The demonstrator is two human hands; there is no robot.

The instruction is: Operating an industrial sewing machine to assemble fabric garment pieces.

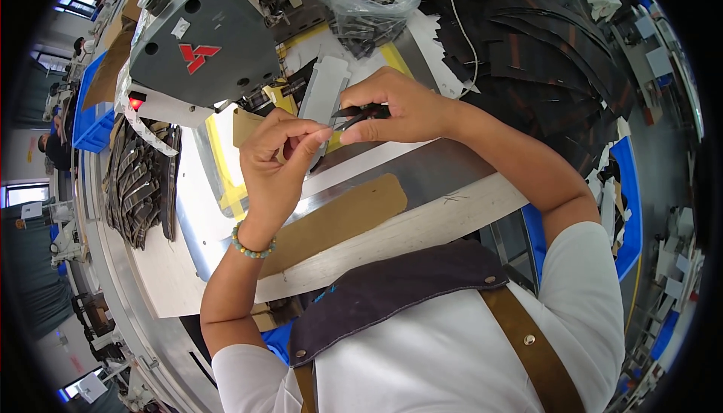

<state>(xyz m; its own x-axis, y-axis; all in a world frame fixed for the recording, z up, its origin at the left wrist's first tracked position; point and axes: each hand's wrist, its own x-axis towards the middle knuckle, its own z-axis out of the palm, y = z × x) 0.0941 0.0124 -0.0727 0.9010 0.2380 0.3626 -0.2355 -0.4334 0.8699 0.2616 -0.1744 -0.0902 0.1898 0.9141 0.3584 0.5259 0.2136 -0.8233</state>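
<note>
A small pair of dark thread snips (364, 115) is gripped in my right hand (410, 108), with the blades pointing left toward my other fingertips. My left hand (273, 153) has thumb and forefinger pinched together right at the snips' tips. What it holds there is too small to make out. Behind and between both hands lies a long light-grey plate (325, 85) with a rounded end. The dark-grey sewing machine head (199, 51) stands just beyond my left hand. Under my hands is a metal work surface (429, 161) edged with yellow tape.
A brown rounded board (343, 217) lies along the near edge. Striped dark strips (143, 183) are bundled at the left. A clear plastic bag (369, 3) of dark pieces sits at the back, beside heaped black pieces (542, 59). A blue bin (629, 213) stands at the right.
</note>
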